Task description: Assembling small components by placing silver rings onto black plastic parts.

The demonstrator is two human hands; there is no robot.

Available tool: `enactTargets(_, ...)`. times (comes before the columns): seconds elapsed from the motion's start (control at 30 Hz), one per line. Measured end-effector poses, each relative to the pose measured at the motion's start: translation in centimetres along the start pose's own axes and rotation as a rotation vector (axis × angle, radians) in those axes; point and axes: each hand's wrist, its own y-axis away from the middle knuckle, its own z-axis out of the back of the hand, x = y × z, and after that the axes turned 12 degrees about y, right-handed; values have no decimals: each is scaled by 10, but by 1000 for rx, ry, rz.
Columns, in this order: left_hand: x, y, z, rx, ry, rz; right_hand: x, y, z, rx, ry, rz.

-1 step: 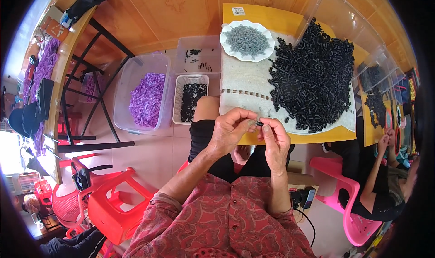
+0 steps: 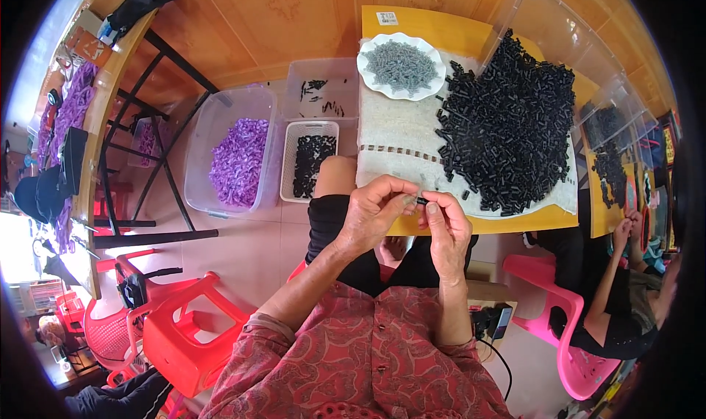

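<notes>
Above my lap, at the near edge of the yellow table, my two hands meet fingertip to fingertip. My right hand (image 2: 446, 231) is closed in a pinch on a small black tube (image 2: 421, 200). Thumb and forefinger of my left hand (image 2: 373, 212) are pressed together at the tube's left end; what they hold is too small to make out. Beyond my hands, a large heap of black tubes (image 2: 507, 125) covers the right of a white cloth (image 2: 397, 129). A scalloped white plate (image 2: 364, 72) with small translucent grey pieces (image 2: 401, 65) stands at the back left.
Left of the table are a white basket (image 2: 286, 170) of black pieces, a clear bin (image 2: 197, 162) of purple pieces and another clear box (image 2: 323, 70). A red stool (image 2: 173, 353) stands at lower left. On the right, another person's hands (image 2: 627, 226) work near a pink chair (image 2: 548, 301).
</notes>
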Motion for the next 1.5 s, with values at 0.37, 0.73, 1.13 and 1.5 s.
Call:
enactTargets(0.37,4,1,-1,-15,-16,-26,-2,0,-2,-61,177,129)
enactTargets(0.73,3,-1,8,132,352,140,-12,2,-5,41,-341,-117)
enactTargets(1.13,8,1,11,93,126,243,-12,0,-5,-4,-178,-132)
enactTargets(1.5,22,11,5,22,131,179,-1,-3,-4,-19,115,-78)
